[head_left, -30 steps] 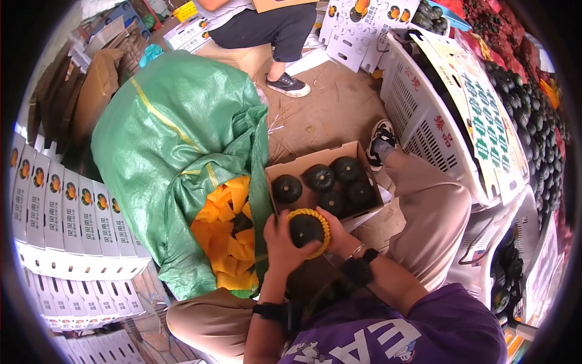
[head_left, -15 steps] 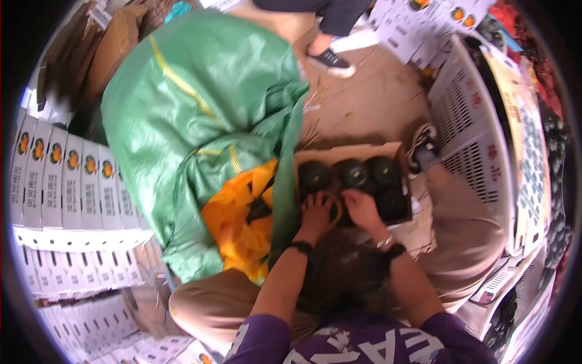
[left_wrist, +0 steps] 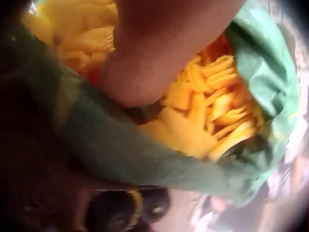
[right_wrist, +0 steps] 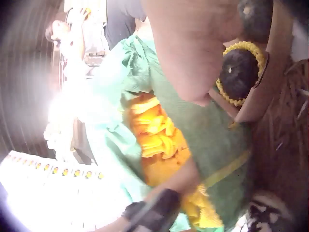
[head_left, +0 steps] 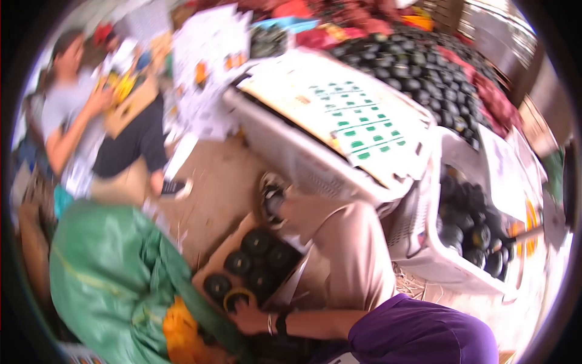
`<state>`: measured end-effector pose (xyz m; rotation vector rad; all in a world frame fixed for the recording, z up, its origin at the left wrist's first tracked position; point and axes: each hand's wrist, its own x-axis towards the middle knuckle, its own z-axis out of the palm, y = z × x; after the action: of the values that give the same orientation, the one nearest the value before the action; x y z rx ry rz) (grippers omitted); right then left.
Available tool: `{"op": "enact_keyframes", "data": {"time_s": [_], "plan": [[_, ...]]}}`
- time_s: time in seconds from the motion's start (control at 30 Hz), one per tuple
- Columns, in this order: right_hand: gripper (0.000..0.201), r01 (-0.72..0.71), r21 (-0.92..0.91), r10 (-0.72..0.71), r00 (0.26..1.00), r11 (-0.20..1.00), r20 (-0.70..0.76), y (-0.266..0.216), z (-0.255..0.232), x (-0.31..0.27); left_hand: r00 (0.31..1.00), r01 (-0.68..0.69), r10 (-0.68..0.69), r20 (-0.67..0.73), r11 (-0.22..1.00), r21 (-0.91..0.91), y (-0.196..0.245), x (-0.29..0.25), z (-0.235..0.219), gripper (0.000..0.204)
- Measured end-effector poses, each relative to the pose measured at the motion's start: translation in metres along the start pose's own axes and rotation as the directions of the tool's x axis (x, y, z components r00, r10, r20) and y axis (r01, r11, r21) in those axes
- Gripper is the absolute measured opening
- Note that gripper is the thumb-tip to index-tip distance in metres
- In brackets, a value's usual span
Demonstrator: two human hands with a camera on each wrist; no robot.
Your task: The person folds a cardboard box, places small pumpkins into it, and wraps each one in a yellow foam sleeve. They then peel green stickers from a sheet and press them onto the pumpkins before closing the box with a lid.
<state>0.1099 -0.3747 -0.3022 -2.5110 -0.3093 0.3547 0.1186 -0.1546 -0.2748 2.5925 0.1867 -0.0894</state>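
In the head view a cardboard box [head_left: 209, 264] holds several dark green squashes [head_left: 237, 262]. One squash [right_wrist: 239, 72] wears a yellow foam net [right_wrist: 262, 62] in the right wrist view. The right hand [head_left: 247, 316] rests at that netted squash, fingers reaching onto it in the head view. Orange-yellow foam nets [left_wrist: 193, 130] fill the mouth of a green woven bag [left_wrist: 120, 145]. Inside this opening is the left hand [left_wrist: 149, 63], its fingertips hidden among the nets; the right wrist view shows its banded wrist [right_wrist: 161, 205] over the bag.
A white crate [head_left: 291, 145] topped with printed cardboard [head_left: 339, 109] stands beyond the bent leg. Another crate [head_left: 424, 255] holds dark squashes [head_left: 470, 224], with a large heap [head_left: 412, 73] behind. Another person [head_left: 76, 121] sits at the upper left.
The head view has swung right. The netted squash, earlier held in both hands, sits in the box. My left hand has moved from the box into the bag.
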Motion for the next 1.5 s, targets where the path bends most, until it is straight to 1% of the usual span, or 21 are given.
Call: {"op": "enact_keyframes", "data": {"time_s": [0.2, 0.27, 0.4, 0.53, 0.67, 0.73, 0.8, 0.87, 0.93, 1.0, 1.1, 1.13, 1.2, 1.23, 1.27, 1.33, 1.37, 1.4, 1.43, 1.47, 1.5], "plan": [[0.049, 0.156, 0.317, -0.242, 0.937, 0.935, 0.252, 0.004, -0.041, -0.006, 0.982, -0.068, 0.118, 0.145, 0.948, -0.311, 0.118, -0.047, -0.062, 0.054], [0.052, 0.163, 0.768, -0.022, 0.981, 0.620, -0.190, -0.009, -0.033, -0.004, 0.961, -0.069, 0.168, 0.221, 0.915, -0.399, 0.139, -0.061, -0.076, 0.059], [0.059, 0.184, 0.938, -0.112, 0.981, 0.294, -0.158, -0.036, -0.085, -0.012, 0.912, -0.016, 0.201, 0.358, 0.889, -0.457, 0.150, -0.076, -0.092, 0.068], [0.053, 0.390, 0.759, -0.418, 0.892, 0.522, -0.171, -0.042, -0.129, -0.041, 0.860, 0.079, 0.138, 0.490, 0.915, -0.396, 0.139, -0.081, -0.100, 0.078], [0.034, 0.516, 0.638, -0.459, 0.846, 0.572, -0.272, -0.032, -0.111, -0.048, 0.885, -0.301, 0.388, 0.257, 0.898, -0.320, 0.119, -0.065, -0.077, 0.043], [0.023, 0.121, 0.799, -0.240, 0.970, 0.589, 0.030, -0.026, -0.113, -0.053, 0.897, -0.282, 0.410, 0.166, 0.820, -0.498, 0.114, -0.059, -0.072, 0.034], [0.018, 0.099, 0.835, -0.265, 0.963, 0.541, 0.058, -0.022, -0.107, -0.049, 0.939, -0.226, 0.316, 0.133, 0.863, -0.452, 0.106, -0.054, -0.064, 0.028], [0.023, 0.140, 0.711, -0.412, 0.883, 0.689, 0.224, -0.019, -0.089, -0.038, 0.974, -0.182, 0.220, 0.059, 0.908, -0.378, 0.108, -0.060, -0.058, 0.022], [0.026, 0.311, 0.540, -0.298, 0.948, 0.782, -0.113, -0.025, -0.078, -0.043, 0.981, -0.174, 0.195, 0.024, 0.919, -0.355, 0.112, -0.065, -0.051, 0.022], [0.023, 0.036, 0.862, -0.154, 0.987, 0.505, 0.049, -0.029, -0.084, -0.042, 0.982, -0.154, 0.182, 0.056, 0.930, -0.333, 0.107, -0.064, -0.045, 0.026], [0.014, 0.116, 0.709, -0.413, 0.872, 0.695, 0.263, -0.022, -0.089, -0.032, 0.977, -0.019, 0.093, 0.190, 0.933, -0.360, 0.117, -0.063, -0.053, 0.032], [0.011, -0.018, 0.811, -0.399, 0.864, 0.585, 0.308, -0.021, -0.084, -0.033, 0.980, 0.025, 0.049, 0.192, 0.931, -0.364, 0.113, -0.061, -0.056, 0.032], [0.008, -0.165, 0.871, -0.384, 0.849, 0.462, 0.364, -0.017, -0.087, -0.026, 0.860, 0.178, 0.032, 0.509, 0.917, -0.358, 0.104, -0.051, -0.058, 0.032], [0.010, -0.208, 0.965, -0.212, 0.947, 0.161, 0.240, -0.016, -0.092, -0.020, 0.861, 0.193, 0.019, 0.508, 0.912, -0.363, 0.097, -0.052, -0.052, 0.032], [0.012, -0.163, 0.975, 0.012, 0.986, -0.151, 0.166, -0.015, -0.093, -0.017, 0.882, 0.046, 0.224, 0.414, 0.834, -0.549, 0.089, -0.050, -0.044, 0.033], [0.011, -0.243, 0.969, -0.131, 0.963, -0.042, 0.236, -0.008, -0.089, -0.016, 0.873, -0.096, 0.398, 0.282, 0.707, -0.700, 0.078, -0.047, -0.033, 0.033], [0.010, -0.285, 0.956, -0.258, 0.920, 0.068, 0.293, -0.008, -0.086, -0.013, 0.968, 0.013, 0.154, 0.198, 0.758, -0.652, 0.075, -0.045, -0.028, 0.033], [0.012, -0.092, 0.856, -0.263, 0.930, 0.509, 0.256, -0.021, -0.101, -0.014, 0.991, 0.136, -0.098, 0.095, 0.777, -0.614, 0.074, -0.043, -0.026, 0.034], [0.015, 0.034, 0.690, -0.127, 0.988, 0.723, 0.084, -0.022, -0.093, -0.011, 0.969, 0.243, -0.223, 0.106, 0.936, -0.256, 0.082, -0.037, -0.044, 0.036], [0.019, 0.096, 0.445, -0.047, 0.992, 0.890, -0.120, -0.022, -0.085, -0.006, 0.966, 0.254, -0.232, 0.113, 0.932, -0.260, 0.075, -0.034, -0.035, 0.036], [0.019, 0.092, 0.445, -0.048, 0.993, 0.891, -0.109, -0.022, -0.080, 0.000, 0.990, 0.137, -0.113, 0.088, 0.923, -0.360, 0.064, -0.030, -0.022, 0.038]]}}
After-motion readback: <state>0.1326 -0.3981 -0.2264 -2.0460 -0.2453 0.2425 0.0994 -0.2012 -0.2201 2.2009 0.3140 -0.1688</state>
